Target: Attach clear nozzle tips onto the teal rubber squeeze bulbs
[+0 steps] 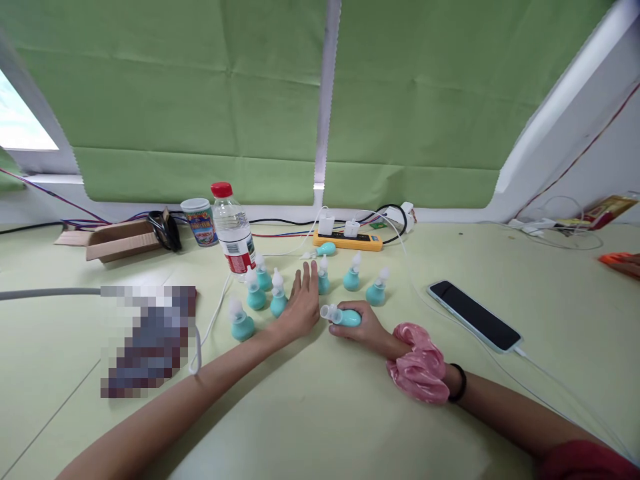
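My right hand [371, 328] is closed around a teal bulb nasal aspirator [351, 318], whose clear tip points left toward my other hand. My left hand [301, 308] rests on the table with its fingers stretched out and holds nothing. Several similar teal aspirators with translucent tips stand upright around it: one [243, 327] at the front left, one [279, 303] close by its wrist side, one [323, 283] just right of its fingertips. Farther right stand an aspirator [351, 279] and another aspirator [376, 293]. Behind them, one aspirator [326, 249] lies on its side.
A water bottle [234, 233] with a red cap stands behind the left group, beside a paper cup [200, 223] and cardboard box [125, 241]. A yellow power strip [347, 241] lies at the back. A phone [475, 315] charges on the right; white cables cross the table [310, 427].
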{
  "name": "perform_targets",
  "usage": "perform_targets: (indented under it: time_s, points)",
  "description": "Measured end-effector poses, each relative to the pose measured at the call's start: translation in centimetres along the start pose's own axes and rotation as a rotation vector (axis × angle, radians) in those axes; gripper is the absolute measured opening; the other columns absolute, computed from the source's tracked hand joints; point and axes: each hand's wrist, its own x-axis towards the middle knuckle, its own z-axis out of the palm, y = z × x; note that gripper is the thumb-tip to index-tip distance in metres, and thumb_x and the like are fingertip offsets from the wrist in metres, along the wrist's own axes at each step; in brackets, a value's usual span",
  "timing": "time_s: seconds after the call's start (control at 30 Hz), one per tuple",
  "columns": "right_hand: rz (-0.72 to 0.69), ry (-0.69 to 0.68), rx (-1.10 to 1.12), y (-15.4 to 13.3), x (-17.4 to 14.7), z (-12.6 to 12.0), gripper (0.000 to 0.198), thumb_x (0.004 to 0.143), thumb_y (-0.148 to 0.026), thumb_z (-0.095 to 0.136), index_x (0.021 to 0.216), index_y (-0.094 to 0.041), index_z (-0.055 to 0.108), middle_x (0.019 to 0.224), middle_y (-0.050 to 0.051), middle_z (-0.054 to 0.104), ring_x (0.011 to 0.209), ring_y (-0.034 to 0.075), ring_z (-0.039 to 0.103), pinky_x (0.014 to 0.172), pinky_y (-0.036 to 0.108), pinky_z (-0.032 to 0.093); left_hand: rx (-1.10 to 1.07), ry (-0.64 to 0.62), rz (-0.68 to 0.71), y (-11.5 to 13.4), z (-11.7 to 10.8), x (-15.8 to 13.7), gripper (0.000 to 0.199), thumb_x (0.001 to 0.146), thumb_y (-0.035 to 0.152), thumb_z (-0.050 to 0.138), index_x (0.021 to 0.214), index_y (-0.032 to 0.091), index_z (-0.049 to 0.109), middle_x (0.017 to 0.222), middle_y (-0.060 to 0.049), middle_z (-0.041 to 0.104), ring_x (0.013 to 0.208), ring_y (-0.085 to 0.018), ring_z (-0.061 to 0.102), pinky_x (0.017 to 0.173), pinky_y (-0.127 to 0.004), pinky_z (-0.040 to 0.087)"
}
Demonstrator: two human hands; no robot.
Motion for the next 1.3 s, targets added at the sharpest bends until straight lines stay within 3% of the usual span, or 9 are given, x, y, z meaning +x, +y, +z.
perform_targets:
  time_s: [0.17, 0.27, 0.4, 0.53, 0.67, 0.8, 0.9, 1.03, 1.3]
  points:
    - [0.005, 0.014, 0.003, 0.1, -0.1, 0.0, 0.025, 0.06, -0.036, 0.062, 0.059, -0.014, 0.049, 0.05, -0.004, 0.042, 0.046, 0.007, 0.037, 0.044, 0.02, 0.03, 0.118, -0.055, -0.068, 0.5, -0.1, -0.3, 0.078, 0.059, -0.004, 0.035, 0.13, 0.007, 0.004, 0.12, -0.02, 0.038, 0.107, -0.029, 0.04, 0.08, -0.042, 0.039]
    - [-0.036, 0.055, -0.029, 0.3, -0.3, -0.1, 0.026, 0.06, -0.036, 0.063, 0.058, -0.015, 0.049, 0.053, -0.003, 0.042, 0.05, 0.008, 0.038, 0.046, 0.02, 0.031, 0.177, -0.056, -0.115, 1.1, -0.5, -0.9, 0.067, 0.061, -0.005, 0.035, 0.126, 0.008, 0.02, 0.102, -0.015, 0.049, 0.092, -0.025, 0.048, 0.072, -0.038, 0.042]
    - [-0.07, 0.078, -0.072, 0.7, -0.3, -0.2, 0.027, 0.061, -0.038, 0.062, 0.058, -0.014, 0.049, 0.053, -0.003, 0.04, 0.051, 0.008, 0.037, 0.048, 0.02, 0.031, 0.087, -0.065, -0.101, 1.7, -0.7, -2.0, 0.043, 0.065, -0.006, 0.033, 0.103, 0.012, 0.043, 0.088, -0.01, 0.05, 0.083, -0.021, 0.049, 0.064, -0.033, 0.045]
    - [-0.121, 0.069, -0.131, 1.0, -0.3, -0.2, 0.024, 0.064, -0.036, 0.061, 0.064, -0.015, 0.052, 0.059, -0.002, 0.046, 0.057, 0.011, 0.042, 0.052, 0.021, 0.035, -0.223, 0.054, -0.033, 1.9, -1.0, -3.9, 0.02, 0.07, 0.005, 0.042, 0.087, 0.016, 0.045, 0.089, -0.006, 0.05, 0.079, -0.015, 0.051, 0.063, -0.026, 0.046]
    - [-0.161, 0.111, -0.251, 1.2, -0.5, 0.0, 0.021, 0.065, -0.036, 0.06, 0.068, -0.016, 0.055, 0.065, 0.0, 0.053, 0.063, 0.014, 0.048, 0.058, 0.023, 0.04, -0.301, 0.12, -0.06, 1.5, -1.5, -5.2, 0.009, 0.072, 0.014, 0.048, 0.08, 0.017, 0.051, 0.082, -0.005, 0.055, 0.077, -0.015, 0.054, 0.065, -0.028, 0.047]
    - [-0.22, 0.153, -0.359, 1.3, -0.7, 0.3, 0.017, 0.068, -0.033, 0.058, 0.072, -0.017, 0.057, 0.069, 0.002, 0.058, 0.065, 0.015, 0.052, 0.06, 0.025, 0.042, -0.472, 0.15, -0.224, 1.2, -2.3, -5.3, 0.011, 0.073, 0.021, 0.05, 0.08, 0.015, 0.056, 0.075, -0.004, 0.06, 0.065, -0.013, 0.055, 0.061, -0.027, 0.049]
    - [-0.291, 0.169, -0.429, 1.1, -0.8, 0.6, 0.012, 0.067, -0.026, 0.057, 0.076, -0.017, 0.058, 0.07, 0.002, 0.06, 0.064, 0.015, 0.054, 0.06, 0.025, 0.041, -0.74, 0.184, -0.368, 1.4, -2.8, -5.0, 0.018, 0.072, 0.025, 0.053, 0.085, 0.015, 0.059, 0.085, -0.006, 0.061, 0.074, -0.015, 0.057, 0.064, -0.028, 0.05]
    - [-0.331, 0.151, -0.542, 1.0, -0.9, 0.8, 0.009, 0.066, -0.019, 0.054, 0.073, -0.017, 0.059, 0.065, 0.002, 0.059, 0.059, 0.013, 0.053, 0.056, 0.023, 0.039, -1.037, 0.129, -0.465, 1.5, -3.1, -4.9, 0.027, 0.071, 0.03, 0.056, 0.09, 0.012, 0.06, 0.083, -0.007, 0.06, 0.066, -0.014, 0.058, 0.063, -0.029, 0.05]
    - [-0.353, 0.086, -0.567, 1.0, -1.2, 0.8, 0.007, 0.066, -0.018, 0.053, 0.071, -0.018, 0.058, 0.062, 0.001, 0.058, 0.057, 0.012, 0.051, 0.055, 0.022, 0.037, -1.305, -0.036, -0.651, 0.9, -3.3, -4.5, 0.038, 0.063, 0.034, 0.064, 0.091, 0.009, 0.06, 0.065, -0.003, 0.062, 0.059, -0.014, 0.058, 0.064, -0.032, 0.051]
